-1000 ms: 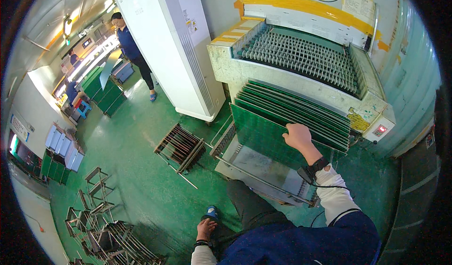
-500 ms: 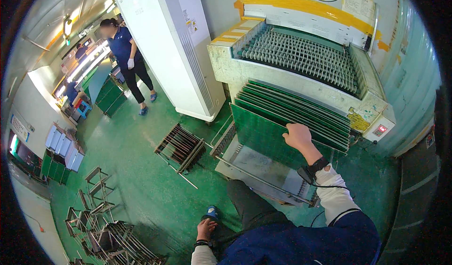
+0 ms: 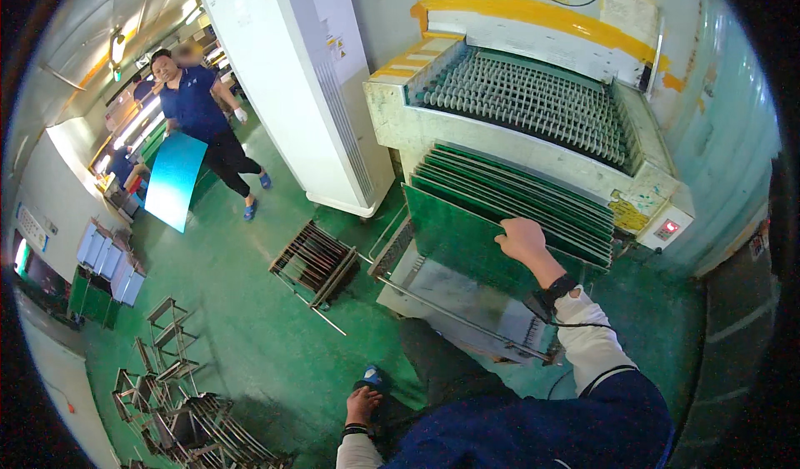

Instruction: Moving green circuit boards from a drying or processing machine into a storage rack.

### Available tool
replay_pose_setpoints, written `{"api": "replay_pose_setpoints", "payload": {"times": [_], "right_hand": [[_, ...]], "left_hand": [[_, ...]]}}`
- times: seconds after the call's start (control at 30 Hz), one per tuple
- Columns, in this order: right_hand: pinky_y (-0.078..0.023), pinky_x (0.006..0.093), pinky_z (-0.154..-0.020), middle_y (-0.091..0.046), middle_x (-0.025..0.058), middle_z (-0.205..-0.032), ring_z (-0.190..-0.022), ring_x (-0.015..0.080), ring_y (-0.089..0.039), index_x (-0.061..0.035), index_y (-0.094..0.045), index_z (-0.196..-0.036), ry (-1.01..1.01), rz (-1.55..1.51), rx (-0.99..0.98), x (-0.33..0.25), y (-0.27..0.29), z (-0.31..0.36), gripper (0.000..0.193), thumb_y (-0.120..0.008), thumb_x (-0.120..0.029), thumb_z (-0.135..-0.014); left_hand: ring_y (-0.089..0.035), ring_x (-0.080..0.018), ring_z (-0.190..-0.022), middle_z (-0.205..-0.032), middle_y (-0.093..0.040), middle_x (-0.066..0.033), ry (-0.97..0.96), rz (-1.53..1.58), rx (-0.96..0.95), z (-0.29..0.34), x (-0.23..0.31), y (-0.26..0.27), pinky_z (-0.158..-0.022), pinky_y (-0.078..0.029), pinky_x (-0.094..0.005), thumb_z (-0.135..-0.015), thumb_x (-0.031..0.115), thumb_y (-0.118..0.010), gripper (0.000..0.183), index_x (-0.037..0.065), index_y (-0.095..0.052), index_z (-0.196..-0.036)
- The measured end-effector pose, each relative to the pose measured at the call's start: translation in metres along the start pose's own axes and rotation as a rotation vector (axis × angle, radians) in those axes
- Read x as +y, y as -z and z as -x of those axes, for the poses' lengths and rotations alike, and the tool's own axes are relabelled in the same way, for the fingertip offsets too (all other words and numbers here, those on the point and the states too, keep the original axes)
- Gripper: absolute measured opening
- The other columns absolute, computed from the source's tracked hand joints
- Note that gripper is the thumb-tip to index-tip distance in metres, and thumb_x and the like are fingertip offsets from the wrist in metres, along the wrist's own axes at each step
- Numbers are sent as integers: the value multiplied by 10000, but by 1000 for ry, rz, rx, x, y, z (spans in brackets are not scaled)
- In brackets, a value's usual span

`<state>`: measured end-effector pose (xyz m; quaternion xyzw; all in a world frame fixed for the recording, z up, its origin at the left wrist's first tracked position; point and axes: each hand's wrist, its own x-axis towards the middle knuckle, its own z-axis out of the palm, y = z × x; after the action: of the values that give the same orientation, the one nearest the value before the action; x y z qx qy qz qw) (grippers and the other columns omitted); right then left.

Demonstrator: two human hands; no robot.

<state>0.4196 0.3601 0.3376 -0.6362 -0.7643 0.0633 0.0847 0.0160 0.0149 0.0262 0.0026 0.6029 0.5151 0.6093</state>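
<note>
My right hand is closed on the top edge of a green board, the front one of a row. Several similar green boards stand on edge behind it in a metal rack with slotted side bars. The front board leans slightly, and my fingers' far side is hidden by it. My left hand is down beside my leg, above my blue shoe. Its fingers are loosely curled, and I see nothing in them.
Behind the rack is a roller machine with a lit red display. A tall white cabinet unit stands left of it. A small slotted rack and piled metal frames are on the green floor. A co-worker carries a blue-green sheet.
The co-worker at the left has turned toward me and come nearer, with the blue-green sheet swung forward at their side. My hands keep almost the same places; the view has shifted slightly.
</note>
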Motion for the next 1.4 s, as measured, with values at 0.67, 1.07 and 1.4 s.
{"api": "replay_pose_setpoints", "payload": {"times": [0.67,1.07,1.4], "right_hand": [[-461,388,-688,-641,166,-815,-756,294,-601,-2,-648,-870,129,-153,273,48,203,-3,357,-681,-315,-701],[-476,338,-819,-608,93,-1042,-959,204,-576,-21,-552,-1116,-25,-1910,294,142,154,-66,291,-606,-56,-831],[-489,298,-827,-536,112,-983,-931,197,-519,37,-486,-1141,-277,-2103,287,210,61,-189,357,-626,-86,-837]], "left_hand": [[-654,-291,-719,-850,-628,-171,-60,6,-54,-12,-6,14,-583,-537,-329,-881,163,-537,267,-32,-503,-1060],[-625,-258,-740,-906,-606,-124,-141,58,95,30,93,7,-660,-520,-372,-811,458,-627,570,-3,-480,-1112],[-392,-318,-1183,-1289,-383,-158,-561,381,216,-12,229,66,-982,-323,-463,-823,546,-558,790,38,-259,-1350]]}}
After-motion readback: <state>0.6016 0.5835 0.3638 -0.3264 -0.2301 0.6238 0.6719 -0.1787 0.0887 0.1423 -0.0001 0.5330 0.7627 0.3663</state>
